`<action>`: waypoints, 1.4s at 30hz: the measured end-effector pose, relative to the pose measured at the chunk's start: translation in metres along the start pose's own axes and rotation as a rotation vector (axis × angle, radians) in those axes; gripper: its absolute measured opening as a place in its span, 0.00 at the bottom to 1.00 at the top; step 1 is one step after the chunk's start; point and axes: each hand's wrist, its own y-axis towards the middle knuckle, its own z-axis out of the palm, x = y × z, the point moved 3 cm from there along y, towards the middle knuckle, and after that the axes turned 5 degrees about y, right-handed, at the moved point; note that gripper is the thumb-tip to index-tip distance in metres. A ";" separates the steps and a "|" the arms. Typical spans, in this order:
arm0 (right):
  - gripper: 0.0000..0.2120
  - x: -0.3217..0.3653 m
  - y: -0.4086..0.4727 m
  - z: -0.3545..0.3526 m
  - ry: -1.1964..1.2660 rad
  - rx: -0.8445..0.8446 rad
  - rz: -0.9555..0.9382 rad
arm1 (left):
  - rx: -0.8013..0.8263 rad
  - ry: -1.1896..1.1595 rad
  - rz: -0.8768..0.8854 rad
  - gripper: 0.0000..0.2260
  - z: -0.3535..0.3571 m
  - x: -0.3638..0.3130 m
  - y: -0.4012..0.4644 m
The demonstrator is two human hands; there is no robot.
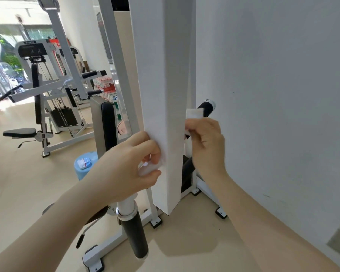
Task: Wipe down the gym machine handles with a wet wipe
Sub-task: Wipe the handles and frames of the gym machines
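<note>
A white gym machine column stands straight ahead of me. Behind its right edge a black handle with a chrome end slants up toward the wall. A white wet wipe lies folded over that handle, and my right hand pinches the wipe's lower part. My left hand is at the column's left edge, its fingers curled round another piece of white wipe. Lower down, a second black handle points toward me, below my left wrist.
A white wall runs close along the right. The machine's black back pad stands left of the column. A blue stool carries a small wipes packet. More weight machines fill the left background on a beige floor.
</note>
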 end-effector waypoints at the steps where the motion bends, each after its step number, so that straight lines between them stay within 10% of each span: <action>1: 0.12 0.002 0.000 0.006 -0.095 0.098 -0.156 | 0.001 0.001 -0.002 0.07 0.000 0.001 0.000; 11: 0.12 0.002 0.032 0.013 -0.399 0.434 -0.305 | 0.025 -0.036 -0.057 0.09 -0.004 0.008 0.001; 16: 0.23 -0.020 0.061 -0.004 -0.390 0.184 -0.095 | 0.011 -0.052 -0.045 0.07 -0.002 0.008 0.001; 21: 0.17 -0.017 0.042 -0.001 -0.279 0.365 -0.199 | -0.012 -0.071 -0.046 0.07 -0.003 0.007 -0.002; 42: 0.21 -0.013 0.031 -0.006 -0.360 0.012 -0.187 | -0.047 -0.131 -0.063 0.07 0.002 -0.006 -0.003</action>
